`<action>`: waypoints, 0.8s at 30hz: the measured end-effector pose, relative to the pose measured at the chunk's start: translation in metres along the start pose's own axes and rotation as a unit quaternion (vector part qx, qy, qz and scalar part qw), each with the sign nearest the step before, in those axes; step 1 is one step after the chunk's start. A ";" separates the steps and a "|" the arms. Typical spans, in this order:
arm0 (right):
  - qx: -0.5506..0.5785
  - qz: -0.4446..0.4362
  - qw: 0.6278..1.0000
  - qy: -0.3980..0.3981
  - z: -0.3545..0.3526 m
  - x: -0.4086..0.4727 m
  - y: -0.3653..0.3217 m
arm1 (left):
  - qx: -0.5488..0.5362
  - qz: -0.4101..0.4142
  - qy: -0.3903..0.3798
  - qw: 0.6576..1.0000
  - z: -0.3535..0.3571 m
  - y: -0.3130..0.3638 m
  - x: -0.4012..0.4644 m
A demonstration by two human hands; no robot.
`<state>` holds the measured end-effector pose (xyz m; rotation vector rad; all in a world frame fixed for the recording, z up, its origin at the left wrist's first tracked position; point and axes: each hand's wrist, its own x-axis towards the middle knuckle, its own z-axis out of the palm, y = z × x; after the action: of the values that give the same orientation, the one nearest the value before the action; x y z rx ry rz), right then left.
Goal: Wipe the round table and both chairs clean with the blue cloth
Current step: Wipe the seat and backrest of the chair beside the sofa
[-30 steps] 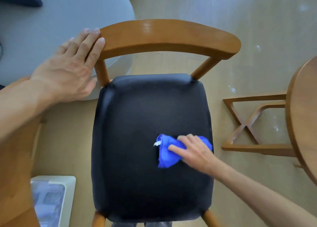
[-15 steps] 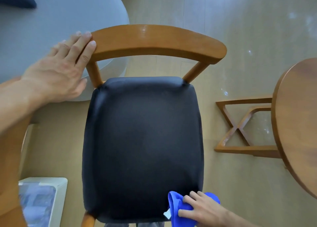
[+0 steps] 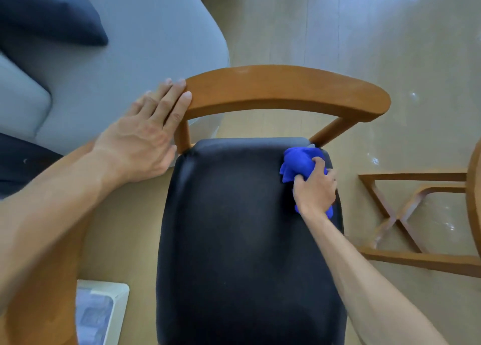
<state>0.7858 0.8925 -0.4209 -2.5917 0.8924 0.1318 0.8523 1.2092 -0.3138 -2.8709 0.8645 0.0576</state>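
Observation:
A wooden chair with a black padded seat [image 3: 234, 227] and a curved backrest [image 3: 286, 92] stands below me. My right hand [image 3: 315, 191] grips the bunched blue cloth [image 3: 299, 165] and presses it on the seat's far right corner, beside the right back post. My left hand [image 3: 148, 139] rests with straight fingers against the left end of the backrest. The round wooden table [image 3: 475, 204] shows only as a sliver at the right edge, with its crossed base [image 3: 400, 214] on the floor.
A grey sofa [image 3: 125, 66] with a dark blue cushion [image 3: 52, 13] fills the upper left, close behind the chair. A white box [image 3: 101, 313] sits on the floor at lower left. Another wooden piece [image 3: 39, 305] lies under my left forearm. Pale wood floor [image 3: 338, 19] stretches beyond.
My right hand has carried the blue cloth from the seat's near right edge up to the far right corner. The view shifted right and down. The left hand stays on the backrest.

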 end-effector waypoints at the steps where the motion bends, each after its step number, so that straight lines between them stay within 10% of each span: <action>1: -0.004 0.017 1.000 0.005 0.008 -0.003 -0.017 | 0.001 0.004 0.000 1.000 0.000 0.001 0.000; 6: -0.074 -0.146 0.984 -0.069 0.059 -0.039 -0.126 | 0.006 0.002 0.005 1.000 0.002 -0.001 -0.002; 12: -0.151 -0.450 0.872 -0.119 0.070 -0.073 -0.134 | -0.013 0.008 0.010 1.000 -0.001 -0.001 -0.001; 21: -0.008 -0.057 0.998 -0.022 -0.015 -0.026 0.046 | -0.010 -0.011 -0.025 1.000 0.002 -0.002 -0.004; 24: -0.031 -0.052 0.996 -0.068 -0.011 -0.105 0.062 | -0.022 -0.014 -0.030 0.999 0.002 -0.003 -0.004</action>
<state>0.6645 0.9033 -0.4091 -2.6436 0.7137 0.3075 0.8507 1.2137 -0.3147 -2.9046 0.8220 0.1606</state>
